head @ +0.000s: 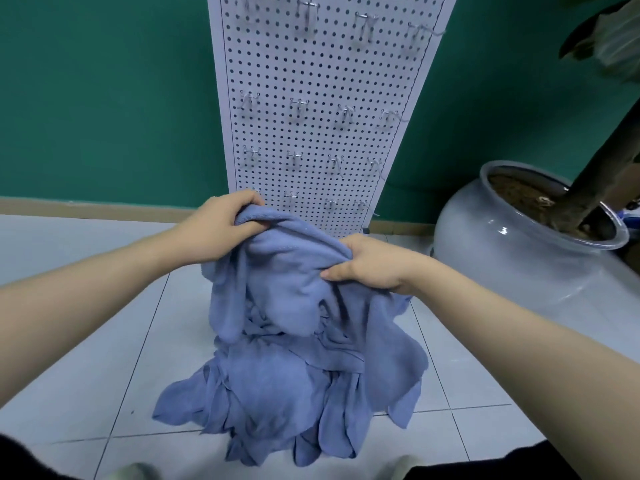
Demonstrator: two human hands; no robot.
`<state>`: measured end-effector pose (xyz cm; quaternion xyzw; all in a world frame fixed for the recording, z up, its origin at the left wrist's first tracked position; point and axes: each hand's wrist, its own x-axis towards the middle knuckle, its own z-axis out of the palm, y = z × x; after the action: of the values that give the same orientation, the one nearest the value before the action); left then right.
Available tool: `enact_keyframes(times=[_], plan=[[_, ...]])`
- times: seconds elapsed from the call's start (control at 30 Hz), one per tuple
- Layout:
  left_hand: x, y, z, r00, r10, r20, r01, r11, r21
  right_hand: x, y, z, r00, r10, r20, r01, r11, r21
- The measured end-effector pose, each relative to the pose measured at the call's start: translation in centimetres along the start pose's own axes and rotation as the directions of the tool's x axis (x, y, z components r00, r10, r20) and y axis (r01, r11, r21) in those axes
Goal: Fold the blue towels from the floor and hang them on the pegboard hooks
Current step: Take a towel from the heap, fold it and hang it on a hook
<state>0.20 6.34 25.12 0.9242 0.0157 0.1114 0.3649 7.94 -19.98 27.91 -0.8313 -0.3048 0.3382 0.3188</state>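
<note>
Two hands point(221, 226), one pegboard point(318, 98), one pot point(519, 237).

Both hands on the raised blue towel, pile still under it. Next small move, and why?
Probably lift it higher and draw the hands apart. The left hand and right hand grip the bunched top edge of one soft blue cloth towel, whose lower part still drapes onto the crumpled blue towel pile on the pale tiled floor. It cannot be folded while bunched.

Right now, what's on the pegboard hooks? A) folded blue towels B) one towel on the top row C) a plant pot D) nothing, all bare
D: every hook visible on the pegboard is bare, while both hands, left and right, grip a blue towel above the pile on the floor.
</note>
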Motion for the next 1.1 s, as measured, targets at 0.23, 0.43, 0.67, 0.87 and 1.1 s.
enact_keyframes(times=[0.23,0.43,0.67,0.87,1.1], plan=[[-1.1,0.1,1.0,0.997,-0.059,-0.054,0.067,0.985,0.157,0.2,-1.1,0.4,0.989,0.044,-0.141,0.046,0.817,0.575],[-2.2,2.2,1.8,0.908,-0.298,0.293,0.318,0.948,-0.023,1.0,-1.7,0.8,0.939,0.056,-0.338,0.172,0.775,0.608],[-2.6,2.6,2.4,0.899,-0.253,0.357,0.385,0.846,-0.37,1.1,-1.9,0.5,0.887,0.076,-0.455,0.257,0.738,0.624],[-2.1,3.4,3.0,0.961,-0.215,0.176,0.278,0.722,-0.633,0.6,-2.3,0.5,0.881,0.066,-0.469,0.254,0.769,0.587],[-1.3,4.5,1.9,0.98,-0.199,-0.028,0.122,0.702,-0.702,0.2,-2.2,1.1,0.901,-0.033,-0.433,0.175,0.941,0.291]])
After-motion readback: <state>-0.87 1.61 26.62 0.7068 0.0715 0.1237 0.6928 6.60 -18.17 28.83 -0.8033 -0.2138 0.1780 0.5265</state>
